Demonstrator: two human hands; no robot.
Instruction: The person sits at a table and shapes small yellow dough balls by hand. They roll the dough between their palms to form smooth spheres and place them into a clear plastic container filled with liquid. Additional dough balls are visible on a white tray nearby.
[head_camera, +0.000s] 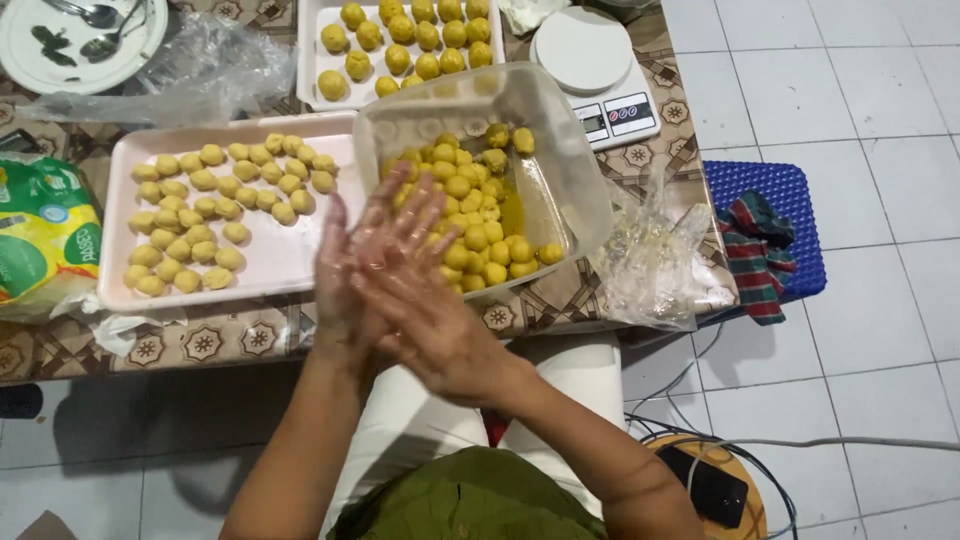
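My left hand (343, 268) and my right hand (432, 322) are pressed palm to palm over the table's front edge, fingers stretched out and blurred. Whatever lies between the palms is hidden. Just beyond the fingertips stands a clear plastic tub (565, 120), tilted, with several small yellow dough balls (478, 238) in it. To the left lies a pale pink tray (290, 262) carrying rows of rolled yellow balls (200, 215). A white tray (310, 62) further back holds more yellow balls (410, 40).
A white kitchen scale (590, 60) sits at the back right and a crumpled clear plastic bag (650, 262) at the table's right edge. A plate with spoons (70, 40) and a yellow-green packet (40, 240) are at left. Right of the table a plaid cloth (755, 250) lies on a blue mat (775, 185).
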